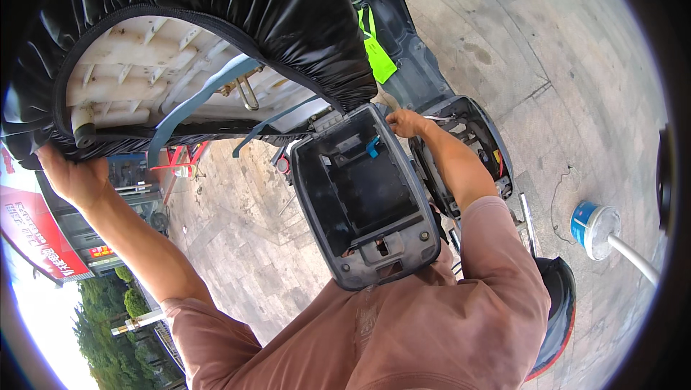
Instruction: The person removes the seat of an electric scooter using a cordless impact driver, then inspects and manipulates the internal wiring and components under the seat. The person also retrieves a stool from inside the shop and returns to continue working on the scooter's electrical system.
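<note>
Seat (281, 5) stands raised on its hinge (330, 121) at the box (407, 260), its free end grasped by the left hand (75, 177). Right hand (407, 123) sits at the box's edge, grip indeterminable. Judged moderately heavy, stiff-based, slick-covered; best held by the firm rim.

A scooter seat (173, 59) in a gathered black cover (281, 15), tipped up with its ribbed off-white underside showing, fills the upper left, hinged to a dark, uncovered storage box (403, 252) at centre.
</note>
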`<state>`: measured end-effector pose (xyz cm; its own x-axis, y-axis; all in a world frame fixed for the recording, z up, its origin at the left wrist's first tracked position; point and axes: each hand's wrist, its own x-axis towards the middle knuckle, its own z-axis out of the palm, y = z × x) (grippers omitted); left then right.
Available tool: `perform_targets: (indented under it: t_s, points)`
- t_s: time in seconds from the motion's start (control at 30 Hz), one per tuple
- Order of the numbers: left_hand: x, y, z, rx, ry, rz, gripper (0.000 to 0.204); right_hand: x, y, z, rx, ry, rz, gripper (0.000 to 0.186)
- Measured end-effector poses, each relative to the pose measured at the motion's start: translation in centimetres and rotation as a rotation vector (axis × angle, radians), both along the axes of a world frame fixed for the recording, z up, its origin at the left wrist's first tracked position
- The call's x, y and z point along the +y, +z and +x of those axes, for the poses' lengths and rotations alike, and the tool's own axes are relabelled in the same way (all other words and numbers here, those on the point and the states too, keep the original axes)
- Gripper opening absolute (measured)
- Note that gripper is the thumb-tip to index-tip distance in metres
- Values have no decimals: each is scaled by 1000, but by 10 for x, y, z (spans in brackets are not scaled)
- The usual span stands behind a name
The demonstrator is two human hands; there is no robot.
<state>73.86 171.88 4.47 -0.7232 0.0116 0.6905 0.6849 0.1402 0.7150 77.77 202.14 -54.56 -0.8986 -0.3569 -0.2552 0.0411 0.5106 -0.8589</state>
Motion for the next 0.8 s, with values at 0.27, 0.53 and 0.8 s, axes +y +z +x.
perform_targets:
  t_s: [0.27, 0.53, 0.8]
  points:
    - [3, 9, 25, -152, -359, -14, 51, -6, -43, 15, -296, -268, -666, 12]
    - [25, -11, 51, 92, 135, 107, 51, 25, 0, 6, -250, -397, -474, 10]
    - [33, -11, 50, 30, 138, 105, 50, 13, -19, 28, -316, -457, -544, 12]
